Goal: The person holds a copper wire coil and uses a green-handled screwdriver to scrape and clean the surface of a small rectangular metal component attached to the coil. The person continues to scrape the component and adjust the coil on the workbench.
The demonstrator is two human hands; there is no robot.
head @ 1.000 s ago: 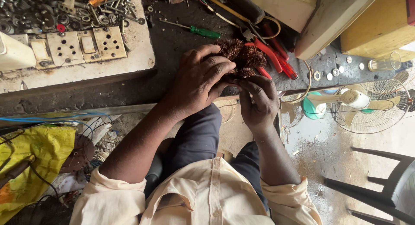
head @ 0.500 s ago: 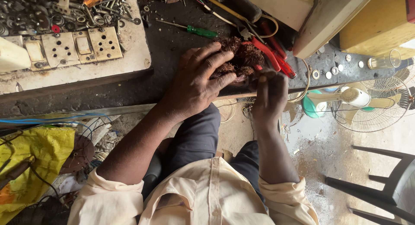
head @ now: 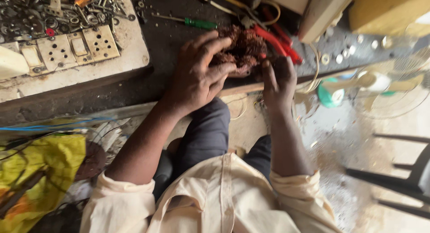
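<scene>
A tangled bundle of reddish-brown copper wire (head: 244,45) lies on the dark workbench (head: 165,40). My left hand (head: 197,76) rests on the bundle's left side, fingers spread and curled over it. My right hand (head: 277,83) touches the bundle's right edge at the front lip of the bench, fingers bent onto the wire. Just behind the bundle lie red-handled pliers (head: 275,38) and a green-handled screwdriver (head: 192,22).
A white board (head: 130,49) at the left carries beige wall sockets (head: 71,47) and several loose screws and washers (head: 40,13). Small washers (head: 340,56) dot the bench at right. A fan with a wire guard (head: 376,85) stands on the floor, a dark chair (head: 403,179) beside it, yellow cloth (head: 40,170) at left.
My right hand has slid from the bundle's front toward its right edge and lower on the bench lip. The left hand stays on the wire. The view has shifted slightly.
</scene>
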